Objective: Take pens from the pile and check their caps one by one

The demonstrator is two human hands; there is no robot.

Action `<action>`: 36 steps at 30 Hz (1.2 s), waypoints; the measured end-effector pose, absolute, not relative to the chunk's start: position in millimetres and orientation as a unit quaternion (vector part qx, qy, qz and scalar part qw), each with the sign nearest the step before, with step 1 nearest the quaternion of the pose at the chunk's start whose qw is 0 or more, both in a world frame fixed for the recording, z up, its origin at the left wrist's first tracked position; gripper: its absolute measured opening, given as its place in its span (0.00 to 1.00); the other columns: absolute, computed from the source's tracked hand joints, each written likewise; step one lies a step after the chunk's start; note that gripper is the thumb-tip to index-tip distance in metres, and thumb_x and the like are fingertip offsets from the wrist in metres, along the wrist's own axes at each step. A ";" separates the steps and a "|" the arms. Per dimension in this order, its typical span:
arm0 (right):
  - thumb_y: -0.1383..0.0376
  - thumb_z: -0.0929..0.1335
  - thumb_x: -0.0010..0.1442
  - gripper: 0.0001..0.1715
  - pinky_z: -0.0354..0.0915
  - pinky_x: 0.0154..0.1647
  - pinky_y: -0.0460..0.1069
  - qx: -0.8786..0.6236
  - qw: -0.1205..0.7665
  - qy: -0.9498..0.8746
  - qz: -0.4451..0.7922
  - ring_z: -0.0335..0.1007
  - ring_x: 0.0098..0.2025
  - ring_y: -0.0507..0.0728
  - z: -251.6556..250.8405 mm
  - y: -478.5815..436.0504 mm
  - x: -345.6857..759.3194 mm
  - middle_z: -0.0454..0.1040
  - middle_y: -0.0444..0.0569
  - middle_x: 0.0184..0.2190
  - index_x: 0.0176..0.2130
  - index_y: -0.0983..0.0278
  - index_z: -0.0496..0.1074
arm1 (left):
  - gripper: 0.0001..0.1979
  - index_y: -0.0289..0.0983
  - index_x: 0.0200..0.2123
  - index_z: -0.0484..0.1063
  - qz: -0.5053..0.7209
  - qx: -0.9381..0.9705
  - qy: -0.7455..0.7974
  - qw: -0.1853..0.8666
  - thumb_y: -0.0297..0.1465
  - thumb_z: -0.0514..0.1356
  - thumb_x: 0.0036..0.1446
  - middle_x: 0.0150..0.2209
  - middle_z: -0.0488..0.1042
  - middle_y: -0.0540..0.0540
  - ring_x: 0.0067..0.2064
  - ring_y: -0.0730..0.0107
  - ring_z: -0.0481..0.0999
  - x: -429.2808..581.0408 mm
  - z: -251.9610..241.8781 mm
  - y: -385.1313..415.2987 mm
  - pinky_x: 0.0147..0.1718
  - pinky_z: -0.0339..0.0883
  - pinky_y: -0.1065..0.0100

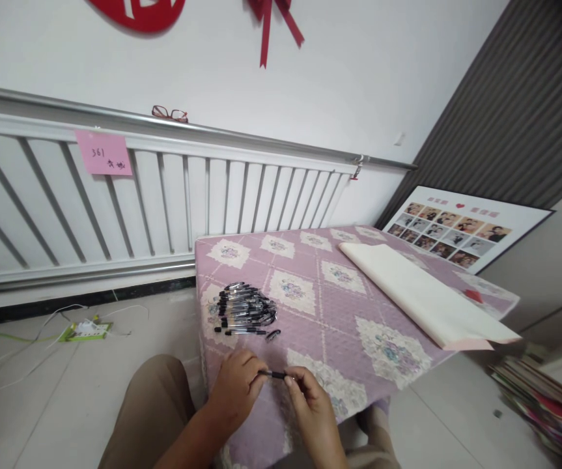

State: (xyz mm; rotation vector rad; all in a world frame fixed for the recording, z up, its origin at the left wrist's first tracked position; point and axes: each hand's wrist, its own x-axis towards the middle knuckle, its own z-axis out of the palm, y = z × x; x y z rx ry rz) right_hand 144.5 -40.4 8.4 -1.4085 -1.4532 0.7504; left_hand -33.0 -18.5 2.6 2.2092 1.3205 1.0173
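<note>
Both my hands meet over the near edge of a small table covered with a purple patterned cloth [320, 306]. My left hand [236, 385] and my right hand [310, 404] pinch the two ends of one black pen [275, 374], held level between them. A pile of several black pens [245, 309] lies on the cloth just beyond my hands. A single loose pen cap [273, 335] rests beside the pile.
A folded cream sheet [422, 293] lies across the table's right side. A white slatted radiator cover [114, 202] with a pink note [103, 152] stands behind. A framed photo collage [456, 228] leans at the right. Cables [85, 329] lie on the floor at the left.
</note>
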 end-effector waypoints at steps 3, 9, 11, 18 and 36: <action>0.54 0.66 0.57 0.15 0.68 0.38 0.48 -0.582 0.473 -0.591 0.296 0.72 0.34 0.58 11.3 -40.8 143.3 0.76 0.49 0.30 0.32 0.62 0.74 | 0.05 0.41 0.36 0.71 0.365 0.785 0.466 0.183 0.26 0.58 0.59 0.37 0.72 0.50 0.42 0.64 0.71 -32.7 3.1 -20.2 0.45 0.56 0.59; 0.55 0.68 0.54 0.17 0.69 0.39 0.48 -0.574 0.492 -0.574 0.313 0.74 0.37 0.58 8.4 -41.1 144.9 0.77 0.51 0.35 0.40 0.62 0.74 | 0.05 0.41 0.36 0.72 0.371 0.784 0.465 0.175 0.26 0.58 0.59 0.36 0.73 0.50 0.41 0.64 0.71 -34.0 5.4 -21.0 0.44 0.57 0.60; 0.55 0.68 0.54 0.16 0.69 0.39 0.48 -0.568 0.491 -0.578 0.320 0.74 0.37 0.58 8.8 -41.9 144.8 0.77 0.50 0.34 0.39 0.63 0.74 | 0.05 0.41 0.36 0.72 0.374 0.784 0.465 0.171 0.25 0.58 0.58 0.36 0.73 0.50 0.41 0.64 0.71 -34.7 6.3 -21.0 0.43 0.57 0.60; 0.53 0.65 0.58 0.16 0.67 0.34 0.46 -0.576 0.461 -0.610 0.289 0.71 0.31 0.56 17.8 -44.8 142.1 0.74 0.46 0.26 0.29 0.62 0.73 | 0.06 0.42 0.36 0.72 0.385 0.781 0.461 0.170 0.25 0.59 0.57 0.36 0.72 0.51 0.40 0.65 0.71 -34.9 6.7 -22.6 0.44 0.57 0.61; 0.49 0.64 0.58 0.20 0.67 0.32 0.46 -0.586 0.438 -0.619 0.286 0.70 0.29 0.56 17.5 -44.4 138.5 0.74 0.46 0.25 0.27 0.61 0.72 | 0.06 0.42 0.36 0.72 0.365 0.785 0.465 0.182 0.27 0.56 0.59 0.37 0.73 0.49 0.41 0.64 0.71 -37.4 2.1 -23.3 0.44 0.59 0.61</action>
